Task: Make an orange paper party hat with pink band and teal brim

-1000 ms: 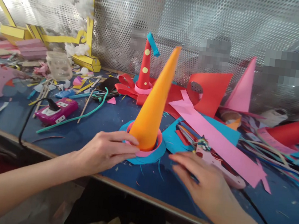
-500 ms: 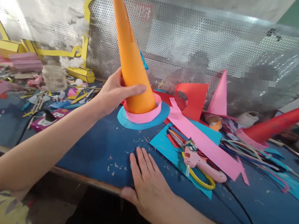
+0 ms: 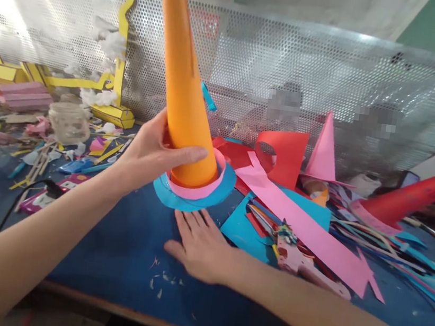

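Observation:
My left hand [image 3: 153,149] is wrapped round the lower part of a tall orange paper cone [image 3: 190,111], thumb across its front. At the cone's base are a pink paper band [image 3: 193,189] and a round blue brim [image 3: 175,199], forming a paper hat that leans slightly left. My right hand [image 3: 202,246] lies flat on the blue table [image 3: 125,258], fingers apart, tips at the near edge of the brim and partly hidden by it. To its right, a pink glue gun [image 3: 300,265] rests over blue paper [image 3: 248,231] and a pink paper strip [image 3: 306,217].
A red paper cone [image 3: 425,196] and a pink cone [image 3: 323,150] stand at the right and back. On the left are a glass jar [image 3: 69,123], a purple power strip [image 3: 55,192] and scraps. A perforated metal screen [image 3: 248,55] runs along the back.
My right hand has slid forward and left across the table to beneath the brim's front edge. The hat appears slightly lower and nearer, its brim tilted; the view has shifted a little.

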Available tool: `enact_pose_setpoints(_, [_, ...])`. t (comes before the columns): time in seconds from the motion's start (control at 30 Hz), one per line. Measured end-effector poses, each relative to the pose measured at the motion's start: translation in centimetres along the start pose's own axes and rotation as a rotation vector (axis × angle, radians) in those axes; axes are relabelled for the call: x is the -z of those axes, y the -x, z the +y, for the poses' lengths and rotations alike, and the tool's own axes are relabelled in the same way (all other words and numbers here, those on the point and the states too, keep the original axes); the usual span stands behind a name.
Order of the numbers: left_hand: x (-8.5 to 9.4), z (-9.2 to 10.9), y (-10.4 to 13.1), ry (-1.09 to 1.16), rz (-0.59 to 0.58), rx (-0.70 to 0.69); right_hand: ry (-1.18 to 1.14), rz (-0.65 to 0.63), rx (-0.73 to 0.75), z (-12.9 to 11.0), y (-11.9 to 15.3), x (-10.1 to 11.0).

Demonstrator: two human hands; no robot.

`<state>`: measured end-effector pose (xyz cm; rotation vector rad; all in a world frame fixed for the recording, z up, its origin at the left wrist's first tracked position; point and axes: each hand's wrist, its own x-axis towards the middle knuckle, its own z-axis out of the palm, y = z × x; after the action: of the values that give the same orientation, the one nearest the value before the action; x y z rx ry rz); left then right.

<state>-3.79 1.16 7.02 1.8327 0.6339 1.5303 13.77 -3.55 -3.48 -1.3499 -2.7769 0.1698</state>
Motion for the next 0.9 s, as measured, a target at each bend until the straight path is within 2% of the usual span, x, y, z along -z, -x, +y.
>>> enact_pose_setpoints(0.07, [0.6,-0.1,-0.2,0.002,0.069,0.002,0.033,0.056,-0.061,1.3,-2.0,0.9])
enact_pose_setpoints(0.17, [1.4,-0.4,0.0,0.0,0.135,0.052,0.031,0.051,0.009,1.7,-2.5,2.0])
enact_pose_setpoints(0.2, [1.6,-0.5,0.2,0.006,0.142,0.065,0.015,0.017,0.098,1.5,-2.2,2.0])
enact_pose_setpoints(0.27, [1.8,-0.7,0.4,0.021,0.14,0.081,-0.065,-0.128,0.382,1.3,-1.9,1.7])
enact_pose_setpoints(0.3, [1.8,-0.8,0.5,0.027,0.136,0.086,-0.073,-0.164,0.435,1.5,-1.9,1.5])
enact_pose_setpoints(0.33, [1.8,-0.9,0.6,0.032,0.134,0.088,-0.061,-0.175,0.427,2.0,-2.2,1.3])
enact_pose_setpoints(0.37, [1.8,-0.9,0.6,0.037,0.132,0.086,-0.029,-0.148,0.346,2.8,-2.6,1.2])
enact_pose_setpoints(0.47, [1.9,-1.1,0.5,0.062,0.13,0.068,0.048,-0.031,-0.04,6.6,-3.9,1.2])
enact_pose_setpoints(0.57, [2.1,-1.5,0.4,0.084,0.121,0.077,0.042,0.006,-0.232,8.8,-4.6,1.1])
enact_pose_setpoints(0.67, [2.3,-1.8,0.3,0.091,0.126,0.095,0.018,-0.006,-0.27,7.3,-4.3,0.4])
enact_pose_setpoints(0.8, [2.6,-1.7,0.1,0.127,0.152,0.062,-0.077,-0.036,-0.187,3.8,-3.8,0.1])
enact_pose_setpoints(0.9, [2.8,-1.4,-0.3,0.155,0.16,0.032,-0.144,-0.087,-0.201,4.2,-3.9,0.7])
